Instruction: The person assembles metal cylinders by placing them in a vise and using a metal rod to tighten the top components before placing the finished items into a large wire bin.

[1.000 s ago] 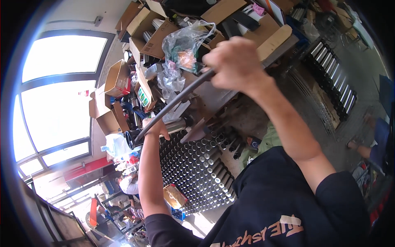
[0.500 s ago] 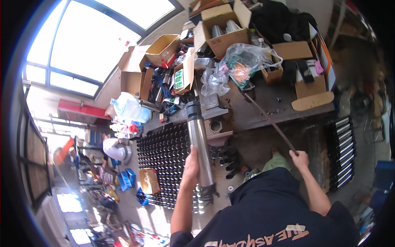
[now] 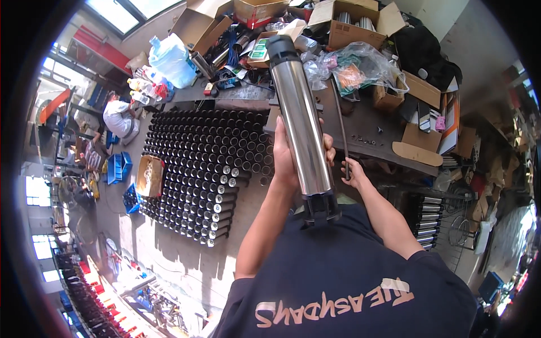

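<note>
My left hand (image 3: 283, 155) is wrapped round a shiny steel cylinder (image 3: 303, 121), its fingertips showing on the far side. The cylinder stands tilted close in front of my chest. Its upper end has a black cap (image 3: 282, 49), and its lower end a black fitting with prongs (image 3: 321, 207). To the right, my right hand (image 3: 354, 172) grips the near end of a long thin dark rod (image 3: 341, 121). The rod slants away over the workbench (image 3: 369, 115), partly behind the cylinder. Some of the right fingers are curled round it.
Dense rows of dark tubes (image 3: 197, 149) stand on the floor at left, beside a cardboard box (image 3: 151, 176) and blue bins (image 3: 119, 168). Open cartons (image 3: 352, 38) and plastic bags (image 3: 360, 76) crowd the bench. Stacked tubes (image 3: 427, 222) lie at right. A person (image 3: 119, 121) crouches far left.
My left hand has lifted the cylinder higher and closer. My right hand has come nearer to it, and the rod now points more straight ahead. The view has turned.
</note>
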The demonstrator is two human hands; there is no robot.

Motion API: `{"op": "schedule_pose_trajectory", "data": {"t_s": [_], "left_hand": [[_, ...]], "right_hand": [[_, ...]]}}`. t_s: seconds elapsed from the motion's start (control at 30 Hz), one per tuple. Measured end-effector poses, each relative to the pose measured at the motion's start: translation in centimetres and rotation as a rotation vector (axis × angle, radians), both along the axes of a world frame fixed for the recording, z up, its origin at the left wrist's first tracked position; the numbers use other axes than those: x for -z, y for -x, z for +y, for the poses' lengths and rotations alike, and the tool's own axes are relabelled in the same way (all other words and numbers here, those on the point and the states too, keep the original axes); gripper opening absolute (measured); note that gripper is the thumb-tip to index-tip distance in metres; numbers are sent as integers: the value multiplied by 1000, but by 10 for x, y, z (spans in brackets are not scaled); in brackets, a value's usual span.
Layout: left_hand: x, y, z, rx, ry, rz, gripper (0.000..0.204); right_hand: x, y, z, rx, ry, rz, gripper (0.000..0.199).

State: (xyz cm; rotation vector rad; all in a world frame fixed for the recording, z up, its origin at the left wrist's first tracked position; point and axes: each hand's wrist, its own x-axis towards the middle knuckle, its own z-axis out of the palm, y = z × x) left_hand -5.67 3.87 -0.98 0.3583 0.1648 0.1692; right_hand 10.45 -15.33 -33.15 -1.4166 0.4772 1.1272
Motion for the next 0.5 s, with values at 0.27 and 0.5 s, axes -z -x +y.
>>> {"op": "schedule_pose_trajectory", "data": {"t_s": [0.27, 0.5], "left_hand": [[-9, -6, 1, -4, -78, -281, 80], [-35, 22, 3, -272, -379, 306, 80]], "right_hand": [[49, -8, 2, 10, -83, 13, 41], [51, 9, 11, -37, -15, -60, 40]]}}
